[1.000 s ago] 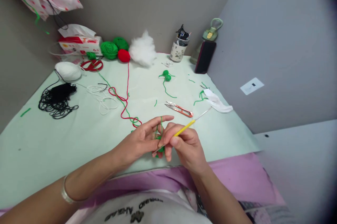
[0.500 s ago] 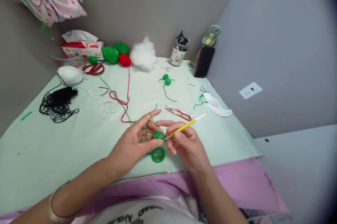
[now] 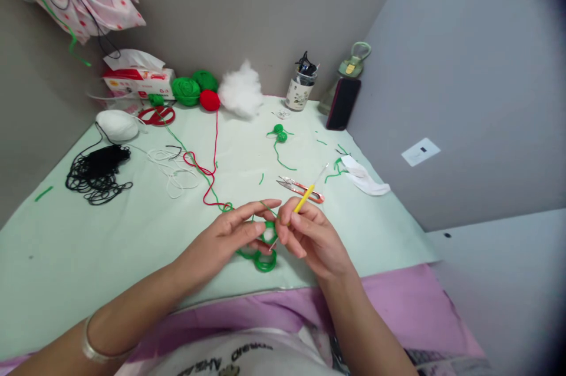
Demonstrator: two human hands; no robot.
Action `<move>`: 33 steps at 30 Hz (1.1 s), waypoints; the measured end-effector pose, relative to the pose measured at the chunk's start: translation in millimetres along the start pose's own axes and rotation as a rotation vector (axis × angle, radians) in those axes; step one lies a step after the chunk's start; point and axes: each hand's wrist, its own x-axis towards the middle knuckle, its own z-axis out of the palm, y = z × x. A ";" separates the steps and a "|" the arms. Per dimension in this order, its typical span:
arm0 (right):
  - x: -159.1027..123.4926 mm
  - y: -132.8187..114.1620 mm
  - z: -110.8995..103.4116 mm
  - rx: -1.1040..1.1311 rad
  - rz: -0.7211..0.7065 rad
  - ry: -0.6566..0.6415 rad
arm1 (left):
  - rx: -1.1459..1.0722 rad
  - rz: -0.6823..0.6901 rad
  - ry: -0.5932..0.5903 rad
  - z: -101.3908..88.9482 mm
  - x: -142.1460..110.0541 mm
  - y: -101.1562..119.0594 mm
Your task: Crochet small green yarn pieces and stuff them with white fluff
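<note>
Between its thumb and fingers my left hand [image 3: 239, 230] pinches a small green crocheted ring [image 3: 269, 233], its opening turned up towards me. Green yarn [image 3: 267, 207] runs over the left forefinger. My right hand [image 3: 312, 234] grips a crochet hook [image 3: 304, 199] by its yellow handle; its lower metal end reaches down beside the ring, and the other end points up and away. The fingertips of both hands nearly meet. Just below them, a round green ring-shaped piece [image 3: 265, 261] lies on the table, with another green loop [image 3: 247, 253] partly hidden under the left fingers.
Thread snips [image 3: 300, 190] lie beyond my right hand. Farther back are green yarn balls [image 3: 186, 92], a red ball [image 3: 209, 100], white stuffing [image 3: 241, 92], red scissors [image 3: 157, 116], a cup [image 3: 298, 93] and a phone [image 3: 344, 104]. Black yarn [image 3: 99, 172] is heaped on the left.
My left hand has turned the crocheted piece so its opening faces up, and its fingers have lowered. The hook's handle has swung more upright in my right hand.
</note>
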 end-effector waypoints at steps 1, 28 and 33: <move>-0.1 -0.3 0.5 -0.005 -0.005 -0.006 | -0.023 -0.012 0.013 0.2 0.4 -0.6; 1.2 12.1 26.2 0.186 0.053 0.289 | 0.534 0.307 0.119 7.9 -0.3 -17.3; -0.9 17.1 33.2 0.161 0.025 0.353 | 0.766 0.456 0.096 5.3 0.8 -21.4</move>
